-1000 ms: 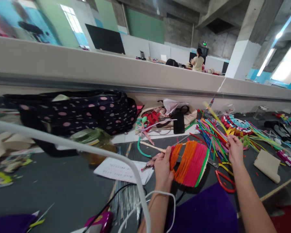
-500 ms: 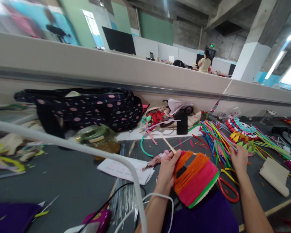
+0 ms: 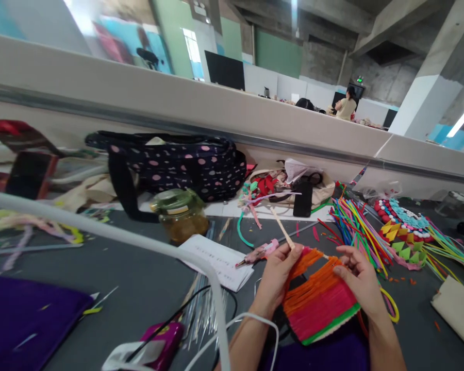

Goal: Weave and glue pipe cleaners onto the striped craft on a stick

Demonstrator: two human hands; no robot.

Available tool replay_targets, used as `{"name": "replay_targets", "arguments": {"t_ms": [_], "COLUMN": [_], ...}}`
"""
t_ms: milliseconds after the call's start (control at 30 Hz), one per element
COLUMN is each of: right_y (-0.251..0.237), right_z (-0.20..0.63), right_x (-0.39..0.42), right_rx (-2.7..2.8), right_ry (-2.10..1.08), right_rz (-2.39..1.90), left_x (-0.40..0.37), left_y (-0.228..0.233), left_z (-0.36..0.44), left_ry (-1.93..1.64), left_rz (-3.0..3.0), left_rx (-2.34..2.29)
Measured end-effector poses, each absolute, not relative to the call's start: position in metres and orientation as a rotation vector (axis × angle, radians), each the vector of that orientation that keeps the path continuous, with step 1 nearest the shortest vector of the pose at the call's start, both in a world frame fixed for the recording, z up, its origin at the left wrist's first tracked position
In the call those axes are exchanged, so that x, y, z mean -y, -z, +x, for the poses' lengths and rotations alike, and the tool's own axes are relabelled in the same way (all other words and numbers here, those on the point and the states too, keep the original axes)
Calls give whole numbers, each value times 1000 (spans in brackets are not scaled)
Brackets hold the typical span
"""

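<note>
So there was one woven fan (image 3: 319, 301) low and right of center in the frame, with the left hand (image 3: 275, 275) pinched shut on its stick handle (image 3: 281, 228) and the right hand (image 3: 359, 281) resting on top, fingers loosely curled. One dotted bag (image 3: 178, 165), one jar (image 3: 180, 214) and one pile of colored sticks (image 3: 355, 229) sat behind. The paper's (image 3: 216, 257) writing was too blurry to read, and both arms got cut off by the bottom edge.

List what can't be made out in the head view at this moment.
- Woven fan: its near edge is covered by the right hand, its left edge by the left hand.
- Sheet of paper: print too small to read.
- Far left of the table: motion blur smears the items there.
- Cloth roll: cut off by the right edge.
- Pink device: partly behind the white tube.
</note>
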State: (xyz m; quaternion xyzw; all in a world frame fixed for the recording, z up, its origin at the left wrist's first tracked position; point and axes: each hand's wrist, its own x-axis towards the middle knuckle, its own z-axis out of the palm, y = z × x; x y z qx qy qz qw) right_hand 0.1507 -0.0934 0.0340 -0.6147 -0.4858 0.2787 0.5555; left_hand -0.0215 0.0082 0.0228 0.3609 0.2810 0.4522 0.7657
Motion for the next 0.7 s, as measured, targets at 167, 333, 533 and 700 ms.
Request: {"name": "replay_targets", "arguments": {"t_ms": [167, 333, 533, 700], "right_y": [-19, -20, 29, 62], "right_z": [157, 176, 205, 213], "right_x": [87, 108, 176, 204], "right_rx": [1200, 1155, 1378, 1616], "right_ry": [-588, -126, -23, 91], "right_rz": [-1516, -1768, -2124, -2179], "left_x": [-11, -14, -13, -7], "left_y": [-27, -25, -25, -32], "left_z": [-26, -27, -25, -25], "left_ry": [-830, -827, -785, -756], "left_rz": [986, 1040, 1164, 1284], "left_rx": [-680, -759, -765, -765]}}
